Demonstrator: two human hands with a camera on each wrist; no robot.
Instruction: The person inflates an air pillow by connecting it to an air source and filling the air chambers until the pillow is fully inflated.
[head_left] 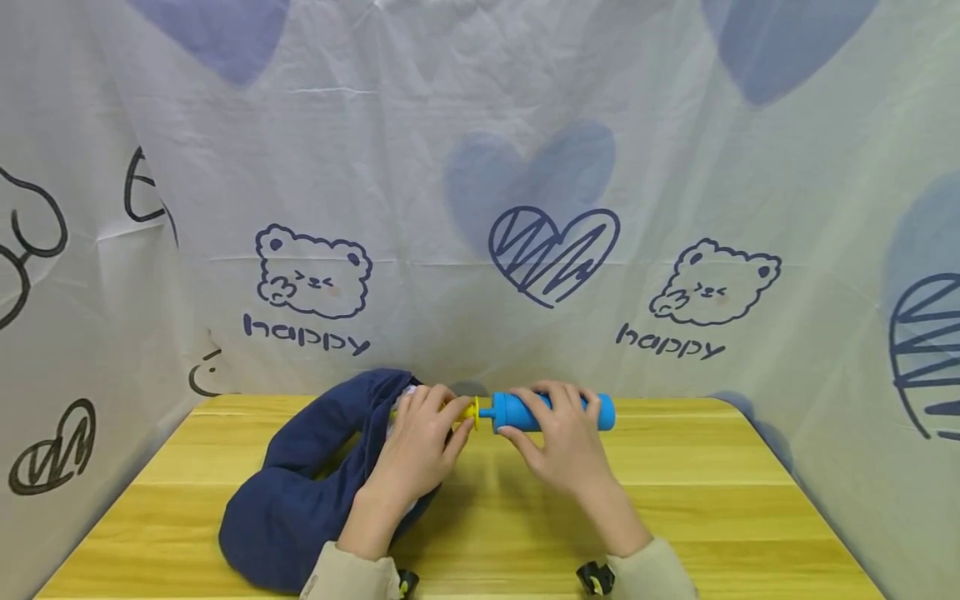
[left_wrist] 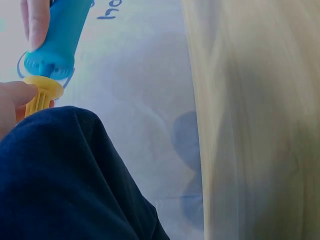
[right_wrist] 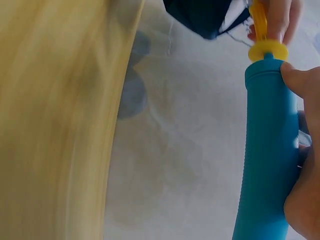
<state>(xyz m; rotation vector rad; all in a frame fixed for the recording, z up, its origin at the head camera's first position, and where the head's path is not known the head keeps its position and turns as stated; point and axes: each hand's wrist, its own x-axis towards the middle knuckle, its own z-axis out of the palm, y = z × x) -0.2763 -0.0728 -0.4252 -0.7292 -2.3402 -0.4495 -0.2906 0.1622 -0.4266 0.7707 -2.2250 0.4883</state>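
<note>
A blue hand pump [right_wrist: 270,145] lies level above the table, gripped by my right hand [head_left: 567,442] with fingers over its barrel and the thumb along its near side. From its left end a short blue neck runs into a yellow ribbed nozzle [left_wrist: 43,95] with a round flange. My left hand [head_left: 420,437] pinches this nozzle between thumb and fingers, next to the end of a navy U-shaped neck pillow [head_left: 281,508]. Some white material [right_wrist: 234,12] shows at the pillow's end. The nozzle's far tip is hidden by the left hand and the cloth.
Beneath everything is a wood-grain table [head_left: 712,500]. A pale cloth backdrop [head_left: 420,317] with hearts, bears and the word "happy" hangs right behind its rear edge and along both sides.
</note>
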